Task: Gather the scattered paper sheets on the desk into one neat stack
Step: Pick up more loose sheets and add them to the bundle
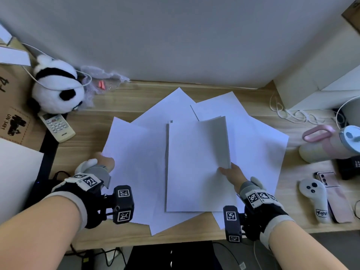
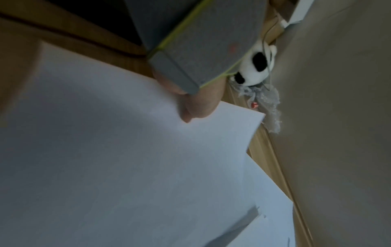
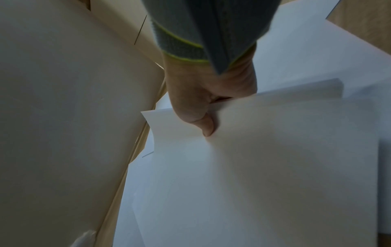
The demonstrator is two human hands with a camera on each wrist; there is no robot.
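Note:
Several white paper sheets (image 1: 148, 152) lie fanned and overlapping on the wooden desk (image 1: 120, 98). On top, in the middle, sits a small stack of sheets (image 1: 191, 168) with its right edge curled up. My right hand (image 1: 228, 170) pinches that raised edge, thumb (image 3: 206, 127) on top of the paper (image 3: 264, 167). My left hand (image 1: 103, 160) grips the left edge of the leftmost sheet (image 2: 105, 150), its fingertips (image 2: 190, 108) against the paper's edge. The fingers under the sheets are hidden.
A panda plush (image 1: 56, 88) and a remote control (image 1: 57, 126) sit at the far left beside a cardboard box (image 1: 11, 106). A pink and blue bottle (image 1: 329, 143), a white controller (image 1: 314, 197) and a phone (image 1: 331, 191) lie at the right. The wall (image 1: 175, 36) stands behind.

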